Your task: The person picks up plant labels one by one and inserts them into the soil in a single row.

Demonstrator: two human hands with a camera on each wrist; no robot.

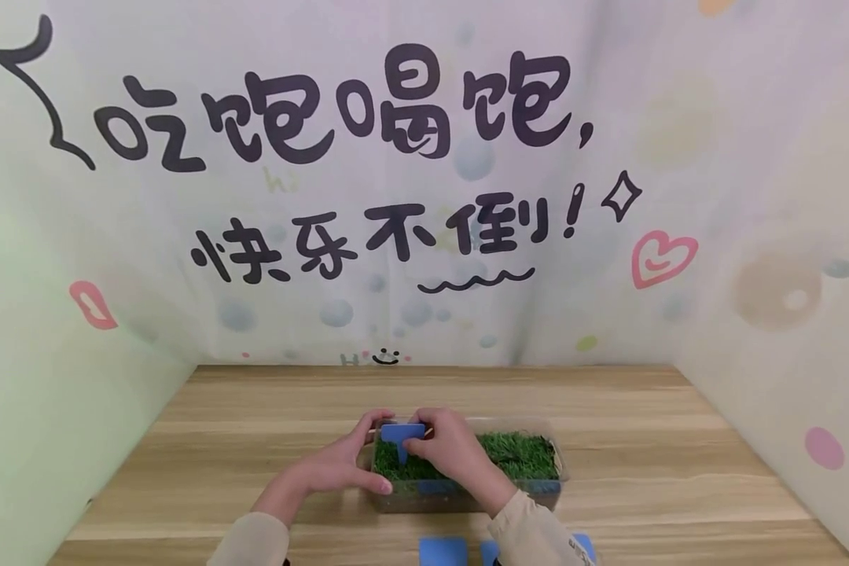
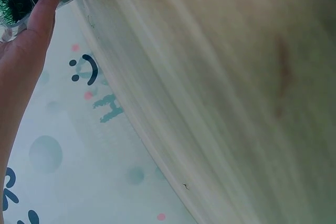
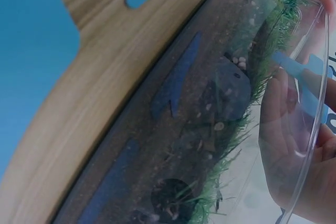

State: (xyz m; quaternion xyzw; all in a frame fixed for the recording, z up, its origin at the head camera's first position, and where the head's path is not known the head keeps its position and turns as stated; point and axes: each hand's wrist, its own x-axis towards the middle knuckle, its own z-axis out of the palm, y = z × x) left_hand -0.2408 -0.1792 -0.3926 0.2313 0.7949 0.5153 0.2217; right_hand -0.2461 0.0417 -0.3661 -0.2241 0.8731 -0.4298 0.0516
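A clear plastic box point(image 1: 467, 503) of dark soil and bright green grass point(image 1: 527, 452) stands on the table. My left hand point(image 1: 336, 464) holds its left end, thumb on the near wall and fingers at the far side. With thumb and fingers, my right hand point(image 1: 453, 448) pinches a blue T-shaped plant label point(image 1: 403, 431) over the grass at the left. The label is upright, its stem pointing down into the grass; its tip is hidden. In the right wrist view, the label point(image 3: 291, 66) shows partly through the clear wall. The left wrist view catches the left thumb point(image 2: 47, 9) against the box.
More blue flat pieces lie on the wooden table point(image 1: 255, 409) near the front, one at the middle point(image 1: 442, 552) and others partly behind the right sleeve point(image 1: 538, 531). Printed white cloth walls point(image 1: 424, 314) enclose the back and sides.
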